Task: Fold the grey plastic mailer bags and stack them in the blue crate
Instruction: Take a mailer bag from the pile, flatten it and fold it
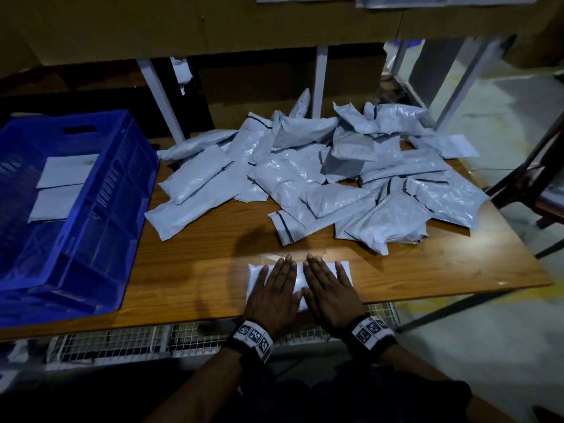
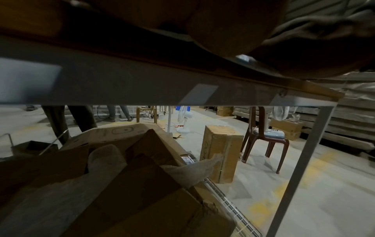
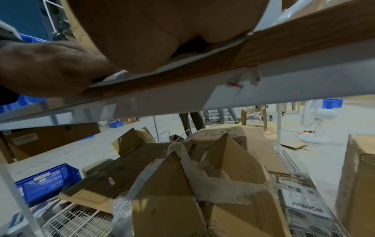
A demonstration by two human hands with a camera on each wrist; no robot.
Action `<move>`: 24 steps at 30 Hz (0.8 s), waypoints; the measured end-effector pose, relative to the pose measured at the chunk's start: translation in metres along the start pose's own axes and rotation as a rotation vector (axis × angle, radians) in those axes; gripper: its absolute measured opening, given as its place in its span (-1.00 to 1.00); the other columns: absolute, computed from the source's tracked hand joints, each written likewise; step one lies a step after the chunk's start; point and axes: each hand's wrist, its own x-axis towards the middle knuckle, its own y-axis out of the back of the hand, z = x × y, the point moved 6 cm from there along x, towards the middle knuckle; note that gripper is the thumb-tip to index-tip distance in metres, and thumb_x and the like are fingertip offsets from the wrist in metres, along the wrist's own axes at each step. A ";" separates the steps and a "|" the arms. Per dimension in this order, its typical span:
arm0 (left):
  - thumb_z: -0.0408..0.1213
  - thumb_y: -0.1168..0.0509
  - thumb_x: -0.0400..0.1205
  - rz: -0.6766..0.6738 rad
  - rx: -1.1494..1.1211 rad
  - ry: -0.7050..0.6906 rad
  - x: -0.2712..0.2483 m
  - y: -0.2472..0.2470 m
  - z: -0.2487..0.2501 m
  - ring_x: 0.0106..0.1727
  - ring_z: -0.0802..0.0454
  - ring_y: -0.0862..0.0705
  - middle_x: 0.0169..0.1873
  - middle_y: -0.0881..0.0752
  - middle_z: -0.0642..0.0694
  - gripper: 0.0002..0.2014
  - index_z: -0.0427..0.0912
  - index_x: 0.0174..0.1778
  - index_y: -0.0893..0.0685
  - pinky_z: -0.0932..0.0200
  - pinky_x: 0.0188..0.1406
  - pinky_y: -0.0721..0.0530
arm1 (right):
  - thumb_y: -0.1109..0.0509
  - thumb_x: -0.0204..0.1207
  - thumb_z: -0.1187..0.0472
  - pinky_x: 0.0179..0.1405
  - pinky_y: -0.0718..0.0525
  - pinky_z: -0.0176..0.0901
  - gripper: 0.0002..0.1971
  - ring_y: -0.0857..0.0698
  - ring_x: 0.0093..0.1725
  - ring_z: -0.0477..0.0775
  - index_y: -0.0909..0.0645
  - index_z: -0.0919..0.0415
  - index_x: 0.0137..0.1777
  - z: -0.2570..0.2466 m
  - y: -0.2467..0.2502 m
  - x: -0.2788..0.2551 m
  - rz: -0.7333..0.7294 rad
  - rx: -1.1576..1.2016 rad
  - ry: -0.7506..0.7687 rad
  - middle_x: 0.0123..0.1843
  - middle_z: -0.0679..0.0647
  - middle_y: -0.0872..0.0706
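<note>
A folded grey mailer bag [image 1: 255, 274] lies near the front edge of the wooden table [image 1: 195, 264]. Both hands press flat on it, side by side: my left hand [image 1: 274, 285] on its left half, my right hand [image 1: 328, 283] on its right half, fingers straight. A loose heap of grey mailer bags [image 1: 308, 178] covers the far middle and right of the table. The blue crate [image 1: 100, 209] stands at the left with two folded bags [image 1: 61, 184] inside. The wrist views show only the palm heels at the table edge [image 3: 284, 52] and the space beneath.
A shelf frame with grey posts [image 1: 158, 96] rises behind the table. Under the table lie cardboard boxes [image 3: 182, 184] on a wire shelf [image 3: 77, 221]. Another blue crate [image 3: 46, 182] sits on the floor at the left. A brown plastic chair [image 2: 263, 141] stands to the right.
</note>
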 end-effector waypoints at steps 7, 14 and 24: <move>0.09 0.16 0.81 -0.032 0.014 -0.018 -0.001 0.002 0.002 0.76 -0.07 -0.26 0.73 -0.32 -0.19 -0.34 -0.23 0.73 -0.36 -0.29 0.67 -0.32 | 0.26 0.85 -0.11 0.67 -0.04 0.34 -0.35 -0.19 0.79 0.10 -0.25 0.24 0.76 -0.001 0.001 0.001 -0.046 0.035 -0.003 0.80 0.15 -0.21; 0.33 0.26 0.73 -0.050 -0.200 0.091 0.000 0.027 -0.006 0.81 0.01 0.22 0.82 0.06 -0.06 -0.21 -0.06 0.82 -0.06 -0.25 0.77 0.17 | 0.24 0.75 -0.33 0.75 -0.02 0.34 -0.26 0.00 0.82 0.17 -0.08 0.07 0.81 0.010 0.032 -0.001 -0.048 0.095 -0.090 0.84 0.12 -0.06; 0.58 -0.40 0.30 -0.008 -0.490 0.796 -0.043 0.045 -0.041 0.60 -0.31 -0.28 0.60 -0.35 -0.18 0.15 0.07 0.73 -0.20 -0.26 0.53 -0.35 | -0.43 0.49 -0.41 -0.08 -0.58 -0.01 -0.32 -0.68 0.11 0.26 -0.52 0.19 0.26 0.062 0.043 -0.029 -0.082 0.455 -0.638 0.15 0.22 -0.69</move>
